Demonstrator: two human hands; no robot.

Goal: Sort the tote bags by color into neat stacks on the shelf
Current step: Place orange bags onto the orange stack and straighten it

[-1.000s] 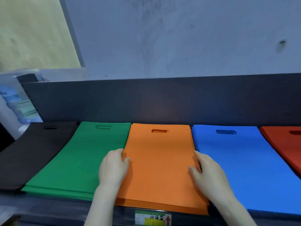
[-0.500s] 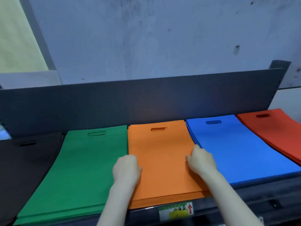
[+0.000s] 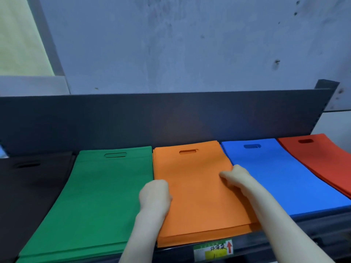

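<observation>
Left grip (image 3: 154,194), right grip (image 3: 235,177): orange stack (image 3: 197,205)

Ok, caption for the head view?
Left hand and right hand grip the orange stack, between green stack and blue stack.

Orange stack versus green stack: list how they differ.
The left hand and right hand grip the orange stack at its side edges; neither holds the green stack. The orange stack's handle slot looks cut open; the green stack's shows only as an outline. The orange stack sits above the label; the green stack lies to its left. Both lie flat on the shelf, handle ends at the back.
</observation>
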